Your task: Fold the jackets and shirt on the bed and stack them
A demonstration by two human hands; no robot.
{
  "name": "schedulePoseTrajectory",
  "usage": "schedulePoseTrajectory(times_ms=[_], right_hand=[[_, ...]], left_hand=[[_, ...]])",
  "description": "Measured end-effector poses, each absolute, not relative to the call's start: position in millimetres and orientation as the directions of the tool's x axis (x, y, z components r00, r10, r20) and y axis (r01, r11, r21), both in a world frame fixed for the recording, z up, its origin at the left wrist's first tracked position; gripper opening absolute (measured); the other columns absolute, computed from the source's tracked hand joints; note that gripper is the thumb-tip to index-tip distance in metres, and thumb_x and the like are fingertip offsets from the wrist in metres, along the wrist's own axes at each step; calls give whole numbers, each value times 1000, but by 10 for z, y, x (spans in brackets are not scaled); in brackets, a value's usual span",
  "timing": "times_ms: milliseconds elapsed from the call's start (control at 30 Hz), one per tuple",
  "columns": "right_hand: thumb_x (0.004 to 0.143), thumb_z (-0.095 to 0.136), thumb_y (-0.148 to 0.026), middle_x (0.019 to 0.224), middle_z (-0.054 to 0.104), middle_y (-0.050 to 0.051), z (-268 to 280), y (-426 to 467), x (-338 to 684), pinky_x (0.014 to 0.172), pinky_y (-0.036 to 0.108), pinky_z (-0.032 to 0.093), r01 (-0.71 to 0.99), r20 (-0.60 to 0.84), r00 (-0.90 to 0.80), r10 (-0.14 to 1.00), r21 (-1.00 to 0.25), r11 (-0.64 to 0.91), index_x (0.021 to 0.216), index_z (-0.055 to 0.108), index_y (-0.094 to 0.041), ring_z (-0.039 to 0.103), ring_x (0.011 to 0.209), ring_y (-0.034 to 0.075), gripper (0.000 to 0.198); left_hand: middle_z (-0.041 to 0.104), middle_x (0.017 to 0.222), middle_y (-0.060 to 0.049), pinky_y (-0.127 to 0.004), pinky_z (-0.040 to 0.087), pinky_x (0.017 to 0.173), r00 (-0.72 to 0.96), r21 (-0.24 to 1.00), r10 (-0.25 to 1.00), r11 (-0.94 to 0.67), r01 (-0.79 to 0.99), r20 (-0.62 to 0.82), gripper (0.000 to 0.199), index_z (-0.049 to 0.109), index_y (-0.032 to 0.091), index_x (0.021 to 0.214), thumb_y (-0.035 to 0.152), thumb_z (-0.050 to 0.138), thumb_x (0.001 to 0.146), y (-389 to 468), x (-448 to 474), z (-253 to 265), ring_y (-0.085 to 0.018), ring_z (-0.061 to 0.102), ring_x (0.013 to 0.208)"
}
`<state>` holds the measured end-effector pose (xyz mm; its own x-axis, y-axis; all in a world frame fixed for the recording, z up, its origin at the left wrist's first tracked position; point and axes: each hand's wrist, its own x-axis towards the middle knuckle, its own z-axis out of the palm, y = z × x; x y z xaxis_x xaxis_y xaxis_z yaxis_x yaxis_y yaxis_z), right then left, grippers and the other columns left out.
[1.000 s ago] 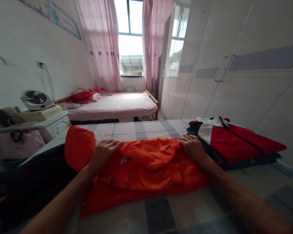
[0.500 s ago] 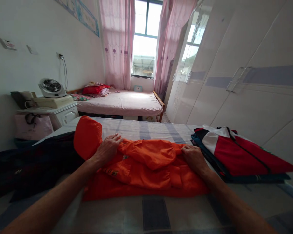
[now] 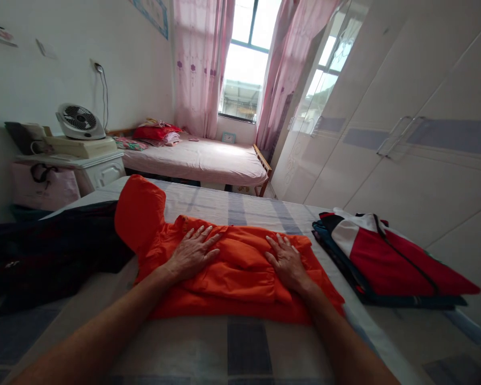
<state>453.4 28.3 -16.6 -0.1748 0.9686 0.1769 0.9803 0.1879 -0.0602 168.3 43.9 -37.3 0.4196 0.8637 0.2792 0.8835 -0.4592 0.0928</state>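
Observation:
An orange hooded jacket lies partly folded on the bed in front of me, its hood sticking out at the far left. My left hand rests flat on the left part of the jacket, fingers spread. Flat on its right part lies my right hand, fingers also apart. Neither hand grips the cloth. Some of the jacket is hidden beneath my hands and forearms.
A stack of folded clothes with a red and white top sits to the right. Dark clothing lies at the left. Beyond the checked bedsheet stand a nightstand with a fan, a pink bed and a white wardrobe.
Both hands have let go of the jacket's far edge and now lie flat on it, closer together. The upper fold lies flatter. The view has tilted slightly.

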Motion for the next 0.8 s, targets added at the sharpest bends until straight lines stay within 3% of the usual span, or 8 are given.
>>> schedulePoseTrajectory(times_ms=[100,633,800], right_hand=[[91,34,-49,148,32,11,-307,326,4584,102,49,28,992,125,-111,986,-37,117,142,33,-26,31,133,32,56],[92,32,-46,145,37,9,-362,315,4623,103,46,30,990,218,-129,967,-28,138,139,39,-25,35,131,30,52],[93,31,-44,146,36,10,-320,290,4593,104,45,29,991,209,-130,969,-1,134,140,39,-24,33,133,28,52]], left_hand=[[35,146,-10,-50,23,106,400,103,884,-433,895,242,50,42,31,136,50,34,91,471,1639,-415,-31,30,135],[35,147,-10,-59,19,103,340,140,917,-372,918,210,54,39,37,137,58,32,88,422,1654,-360,-37,27,135],[35,146,-14,-51,24,105,306,169,923,-349,922,233,67,24,31,144,60,37,85,438,1636,-341,-33,29,135]])
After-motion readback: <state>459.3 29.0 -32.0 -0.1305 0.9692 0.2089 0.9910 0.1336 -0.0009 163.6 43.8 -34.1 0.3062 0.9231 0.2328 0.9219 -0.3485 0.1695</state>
